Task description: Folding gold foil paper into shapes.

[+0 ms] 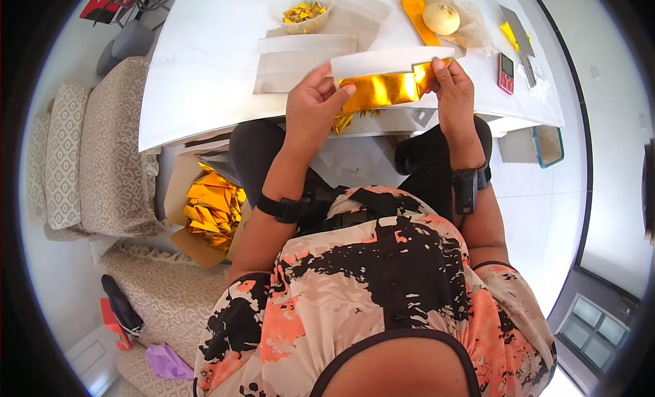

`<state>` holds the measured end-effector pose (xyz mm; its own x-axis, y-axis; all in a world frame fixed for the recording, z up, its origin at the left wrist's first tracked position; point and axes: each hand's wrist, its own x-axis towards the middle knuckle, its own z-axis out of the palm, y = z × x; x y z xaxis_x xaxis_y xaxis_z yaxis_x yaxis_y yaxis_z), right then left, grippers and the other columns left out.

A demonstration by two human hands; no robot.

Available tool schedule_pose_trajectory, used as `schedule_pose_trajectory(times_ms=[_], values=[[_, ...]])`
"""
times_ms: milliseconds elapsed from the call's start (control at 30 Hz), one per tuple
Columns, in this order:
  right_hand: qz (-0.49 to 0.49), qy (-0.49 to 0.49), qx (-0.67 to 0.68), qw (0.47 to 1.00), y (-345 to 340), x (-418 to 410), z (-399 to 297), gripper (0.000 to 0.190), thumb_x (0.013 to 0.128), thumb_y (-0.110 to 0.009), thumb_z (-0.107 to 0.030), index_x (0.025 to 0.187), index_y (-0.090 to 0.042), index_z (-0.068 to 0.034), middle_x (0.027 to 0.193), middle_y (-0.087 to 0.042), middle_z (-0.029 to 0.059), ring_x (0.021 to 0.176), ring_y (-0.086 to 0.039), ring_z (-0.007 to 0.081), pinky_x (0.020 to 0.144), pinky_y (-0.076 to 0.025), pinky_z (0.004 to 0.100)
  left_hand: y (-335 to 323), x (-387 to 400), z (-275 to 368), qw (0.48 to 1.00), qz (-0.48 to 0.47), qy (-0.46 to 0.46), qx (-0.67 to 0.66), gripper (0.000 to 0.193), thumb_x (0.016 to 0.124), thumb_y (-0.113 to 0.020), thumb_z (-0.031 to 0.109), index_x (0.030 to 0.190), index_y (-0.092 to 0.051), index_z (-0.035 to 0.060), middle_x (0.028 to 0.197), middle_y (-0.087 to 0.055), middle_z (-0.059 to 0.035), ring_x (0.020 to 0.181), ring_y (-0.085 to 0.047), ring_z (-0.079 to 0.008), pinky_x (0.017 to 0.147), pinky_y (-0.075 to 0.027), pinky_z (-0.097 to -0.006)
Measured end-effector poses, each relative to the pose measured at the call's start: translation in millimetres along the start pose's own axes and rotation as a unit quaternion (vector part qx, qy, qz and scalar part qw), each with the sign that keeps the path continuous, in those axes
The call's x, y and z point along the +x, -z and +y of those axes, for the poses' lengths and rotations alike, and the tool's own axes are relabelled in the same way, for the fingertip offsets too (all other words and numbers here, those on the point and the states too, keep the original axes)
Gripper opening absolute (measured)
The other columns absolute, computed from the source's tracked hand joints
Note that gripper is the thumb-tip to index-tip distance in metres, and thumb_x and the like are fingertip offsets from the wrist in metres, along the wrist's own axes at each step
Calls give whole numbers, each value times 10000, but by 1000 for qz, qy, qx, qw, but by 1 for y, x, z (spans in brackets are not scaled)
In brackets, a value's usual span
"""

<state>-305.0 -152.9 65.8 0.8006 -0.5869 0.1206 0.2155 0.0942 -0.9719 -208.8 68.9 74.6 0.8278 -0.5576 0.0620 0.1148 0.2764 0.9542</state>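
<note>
Above the near edge of the white table (204,90), both hands hold a strip of shiny gold foil paper (381,91). My left hand (318,101) pinches its left end between thumb and fingers. At the right end, my right hand (451,84) grips a part that is folded over at an angle. A white paper piece (384,60) shows along the strip's far side; whether it is joined to the gold strip I cannot tell. Beyond my left hand, pale paper sheets (302,59) lie on the table.
A plastic bowl (306,27) holds small gold pieces. A round pale fruit or vegetable (441,19) rests by orange-gold paper (420,18) and a plastic bag (471,31). At right are a red keypad phone (505,73) and a blade (518,31). A cardboard box (179,192) contains folded gold paper.
</note>
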Motion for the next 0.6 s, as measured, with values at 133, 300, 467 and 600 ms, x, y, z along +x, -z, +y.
schedule_pose_trajectory(times_ms=[133, 300, 467, 600], values=[[-53, 4, -68, 996, 2, 3, -6, 237, 1002, -591, -218, 867, -614, -24, 735, -570, -6, 679, -514, 78, 653, -440, 225, 4, -4, 3, 989, -33, 83, 116, 436, 893, -724, 115, 1289, -595, -13, 1036, -715, -80, 895, -645, -93, 814, -511, -223], [-97, 8, -130, 987, 1, 6, -14, 230, 984, -620, -197, 833, -594, -25, 710, -554, -10, 676, -517, 70, 612, -432, 223, 13, -3, 6, 960, -119, 119, 222, 388, 896, -735, 200, 1196, -656, -32, 961, -718, -43, 822, -634, -64, 733, -510, -205], [-39, 44, -133, 989, -13, -1, -10, 161, 990, -589, -155, 1055, -619, -10, 817, -602, 19, 721, -545, 77, 665, -460, 220, 11, -6, 7, 962, -85, 158, 205, 291, 910, -694, 157, 1096, -669, -66, 869, -695, -61, 606, -621, -102, 595, -510, -229], [-34, 95, -182, 978, -20, -20, -3, 356, 941, -599, -33, 1296, -572, -24, 944, -642, 44, 788, -582, 90, 747, -504, 238, 7, -2, 13, 985, 20, 135, 102, 263, 917, -680, 141, 1077, -661, -67, 885, -706, -88, 597, -645, -127, 571, -508, -227]])
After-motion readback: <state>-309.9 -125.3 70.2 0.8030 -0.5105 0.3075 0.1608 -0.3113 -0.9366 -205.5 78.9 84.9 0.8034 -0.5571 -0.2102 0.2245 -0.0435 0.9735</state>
